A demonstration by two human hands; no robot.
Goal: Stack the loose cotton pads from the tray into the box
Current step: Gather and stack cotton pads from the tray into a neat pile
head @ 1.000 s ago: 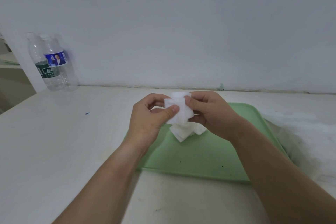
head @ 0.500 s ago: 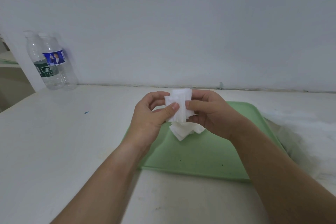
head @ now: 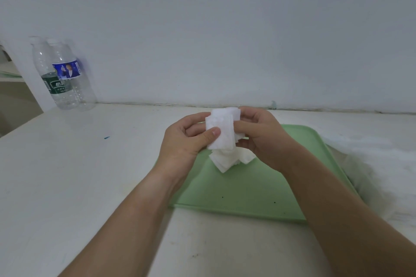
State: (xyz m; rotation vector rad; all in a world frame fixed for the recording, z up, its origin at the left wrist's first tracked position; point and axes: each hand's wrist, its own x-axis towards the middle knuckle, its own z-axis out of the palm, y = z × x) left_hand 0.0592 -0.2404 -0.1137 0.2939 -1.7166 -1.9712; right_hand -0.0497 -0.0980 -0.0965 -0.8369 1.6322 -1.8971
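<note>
While holding a bundle of cotton pads (head: 221, 134) above the far part of the green tray (head: 247, 189), clamping it between left grip (head: 186, 141) and right grip (head: 262, 139); leaving a loose heap (head: 229, 161) beneath on the tray; seeing no box, judging the boxing not yet begun.

A plain indoor room: bare white wall (head: 225, 29), white table (head: 78, 175), water bottles (head: 65, 78).

The clear plastic bottle with a green label (head: 55, 85) carries white Chinese characters, of which the first looks like 怡; the smaller print beneath is unreadable. The clear plastic bottle with a blue label (head: 67, 69) beside it shows a printed figure, and its text is too blurred to read.
</note>
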